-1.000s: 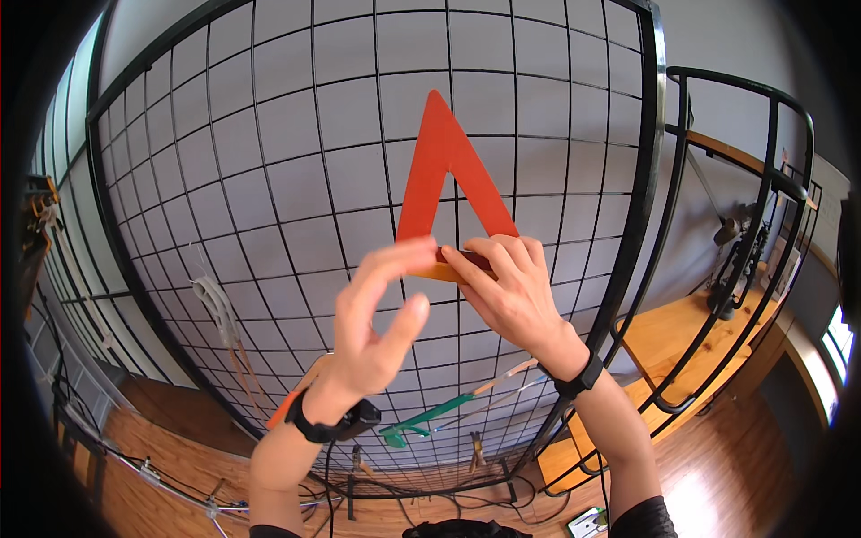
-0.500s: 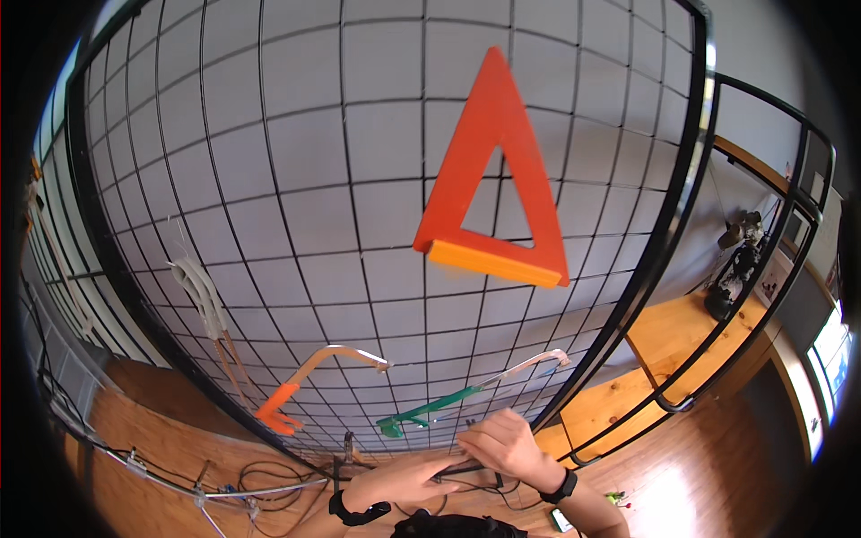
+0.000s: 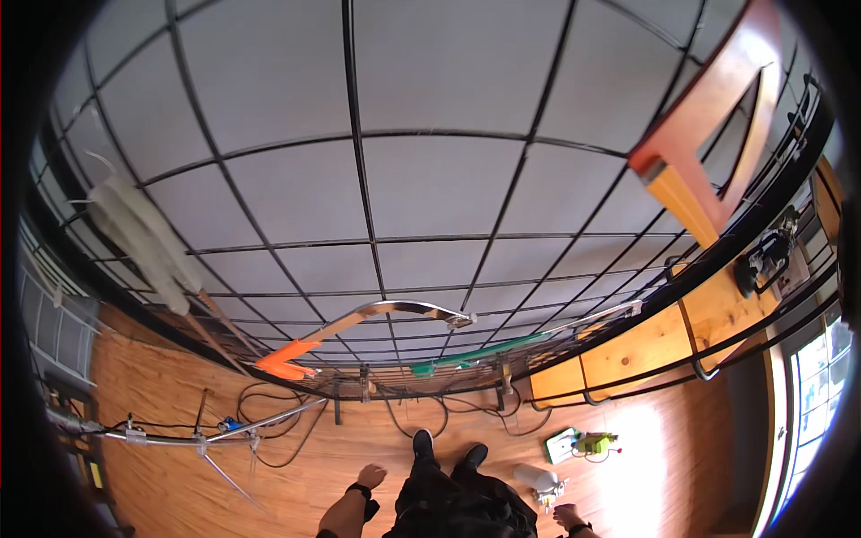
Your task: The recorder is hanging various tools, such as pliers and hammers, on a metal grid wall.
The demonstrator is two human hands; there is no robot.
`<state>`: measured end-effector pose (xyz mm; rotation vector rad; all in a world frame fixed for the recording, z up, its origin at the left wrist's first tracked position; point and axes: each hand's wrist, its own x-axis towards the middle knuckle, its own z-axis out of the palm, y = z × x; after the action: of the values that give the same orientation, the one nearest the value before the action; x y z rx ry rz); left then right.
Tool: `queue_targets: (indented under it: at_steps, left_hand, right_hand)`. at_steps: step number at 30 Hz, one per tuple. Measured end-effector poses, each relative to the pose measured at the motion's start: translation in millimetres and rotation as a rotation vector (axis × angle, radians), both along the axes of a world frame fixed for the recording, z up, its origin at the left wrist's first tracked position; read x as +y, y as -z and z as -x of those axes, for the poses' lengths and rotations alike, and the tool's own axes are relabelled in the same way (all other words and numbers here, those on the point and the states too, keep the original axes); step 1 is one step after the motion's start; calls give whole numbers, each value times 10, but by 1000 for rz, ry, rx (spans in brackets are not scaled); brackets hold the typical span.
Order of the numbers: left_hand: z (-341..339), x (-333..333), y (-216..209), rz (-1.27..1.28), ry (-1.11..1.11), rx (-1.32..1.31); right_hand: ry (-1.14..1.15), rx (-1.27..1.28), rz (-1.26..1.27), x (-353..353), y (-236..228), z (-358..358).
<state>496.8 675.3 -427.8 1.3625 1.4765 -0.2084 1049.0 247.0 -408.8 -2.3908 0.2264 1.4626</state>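
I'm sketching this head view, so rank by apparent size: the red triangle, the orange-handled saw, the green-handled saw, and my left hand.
1. Red triangle, cut off at the top
2. Orange-handled saw and green-handled saw: lengths too alike to rank
3. Left hand

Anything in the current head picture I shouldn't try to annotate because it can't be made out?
- Triangle, head view: its tip is cut off by the top edge.
- Left grip and right grip, head view: too small to tell whether either holds anything.
- White item, head view: blurred, exact kind unclear.
- Green item, head view: too small to identify.
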Motion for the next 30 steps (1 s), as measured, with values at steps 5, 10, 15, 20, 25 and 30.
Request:
queue_targets:
  at_steps: [5, 10, 15, 20, 25, 30]
  left_hand:
    - [444, -195, 154, 208, 59, 151]
    - [100, 137, -19, 11, 85, -79]
    - [-521, 461, -434, -159, 2, -243]
    - [-816, 69, -1088, -101, -84, -592]
    - [-83, -939, -1027, -51, 122, -539]
    - [1322, -1778, -1010, 208, 264, -46]
  right_hand:
    - [68, -79, -327, 319, -965, 876]
    - [-96, -143, -502, 516, -1113, 1352]
    - [-243, -215, -594, 578, -1024, 1561]
    - [-182, -335, -749, -5, -795, 1887]
    - [119, -218, -631, -1170, -476, 2539]
    - [334, -102, -603, -2700, 305, 3210]
